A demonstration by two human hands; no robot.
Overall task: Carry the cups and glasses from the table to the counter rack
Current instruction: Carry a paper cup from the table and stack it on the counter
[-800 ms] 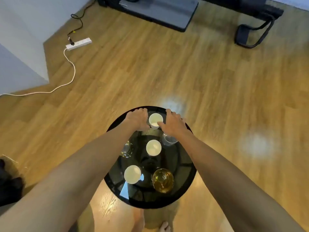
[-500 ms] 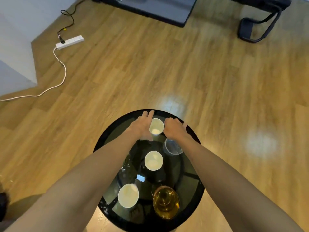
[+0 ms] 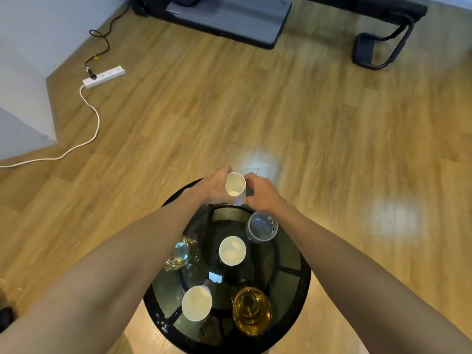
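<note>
so, head view: only one camera here, looking down past both forearms onto a round black glass table [image 3: 301,274].
progress: early days by the look of it. no counter or rack is in view, so nothing can be counted as delivered from here.
in hand: one white paper cup [image 3: 235,187] at the far edge of the table, tipped so its open mouth faces the camera, and it looks lifted clear of the glass, though i can't be sure.
left hand: left hand [image 3: 214,186] is wrapped around the cup's left side, fingers curled on its wall.
right hand: right hand [image 3: 260,192] is pressed against the cup's right side, fingers bent in and pinching near its base. both hands are narrow, closed on the same cup.
cup versus hands: sandwiched right between the two, touching both.
still on the table: a clear glass [image 3: 261,227] just below the right wrist, a second white cup [image 3: 232,250] at the centre, a clear glass with pale liquid [image 3: 181,254] partly under the left forearm, a third white cup [image 3: 196,303] near the front, and an amber glass [image 3: 251,310] beside it.
what's left: five pieces waiting, plus the walk with this one. most of the job, i'd judge.
</note>
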